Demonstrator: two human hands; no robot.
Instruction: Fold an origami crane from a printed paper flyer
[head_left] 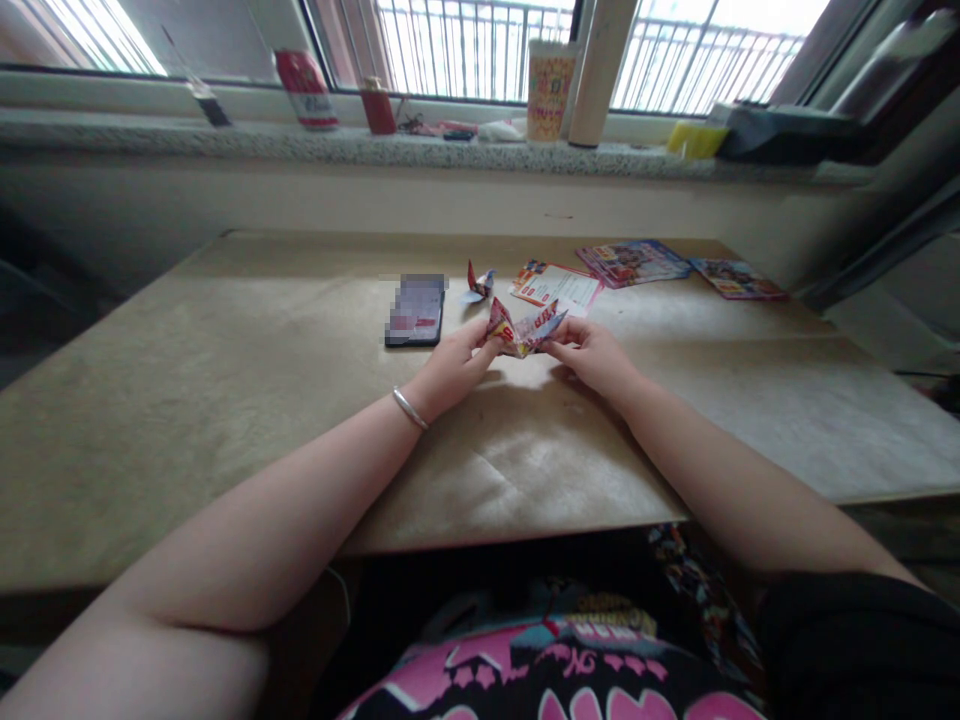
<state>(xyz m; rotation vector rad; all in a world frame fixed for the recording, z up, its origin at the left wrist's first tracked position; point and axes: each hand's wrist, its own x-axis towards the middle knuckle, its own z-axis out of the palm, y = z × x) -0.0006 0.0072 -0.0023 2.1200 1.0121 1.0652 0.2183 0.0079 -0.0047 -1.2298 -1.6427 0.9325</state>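
Between my two hands, just above the table, is a folded paper piece [523, 332] in printed red, yellow and white, with pointed flaps standing up on both sides. My left hand [466, 358], with a silver bangle on its wrist, pinches the left side. On the right side, the thumb and fingers of my right hand [589, 352] close on the paper's edge. A smaller folded paper figure [478, 285], red and pale blue, stands just beyond my left hand. To the left of it lies a phone [416, 310], its screen partly blurred out.
Printed leaflets [559, 287] and a stack of colourful papers [636, 262] lie at the back right, with another stack [739, 278] beside them. On the stone windowsill [450, 150] stand a red can [306, 90], a patterned cup [550, 92] and a yellow item [696, 140].
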